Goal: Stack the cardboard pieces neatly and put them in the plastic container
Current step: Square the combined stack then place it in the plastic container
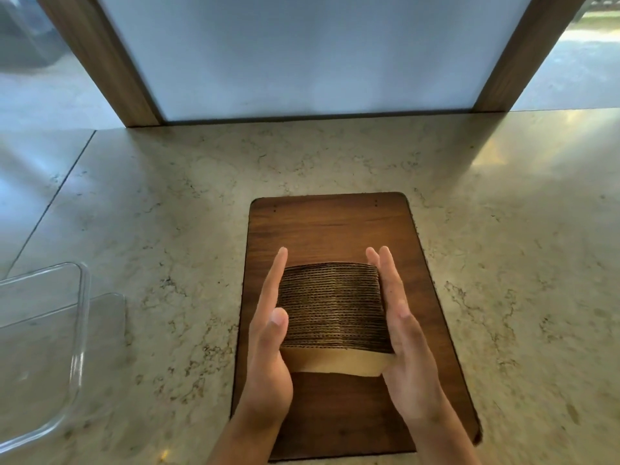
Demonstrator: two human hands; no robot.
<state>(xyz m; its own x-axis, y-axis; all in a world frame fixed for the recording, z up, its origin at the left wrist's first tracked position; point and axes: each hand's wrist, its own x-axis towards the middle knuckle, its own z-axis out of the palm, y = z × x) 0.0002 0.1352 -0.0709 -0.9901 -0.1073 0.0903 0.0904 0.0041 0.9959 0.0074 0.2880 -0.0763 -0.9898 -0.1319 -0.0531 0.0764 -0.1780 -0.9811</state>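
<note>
A stack of brown corrugated cardboard pieces (332, 310) stands on edge on a dark wooden board (330, 226), its ribbed edges facing up. My left hand (270, 333) presses flat against the stack's left side with straight fingers. My right hand (399, 327) presses flat against the right side the same way. The stack is squeezed between both palms. A clear plastic container (72, 344) sits at the far left, partly cut off by the frame edge, well apart from the stack.
The wooden board lies on a beige marble counter (503, 229). A white panel (315, 55) in a wooden frame rises at the counter's back edge. A seam in the counter runs diagonally at the left.
</note>
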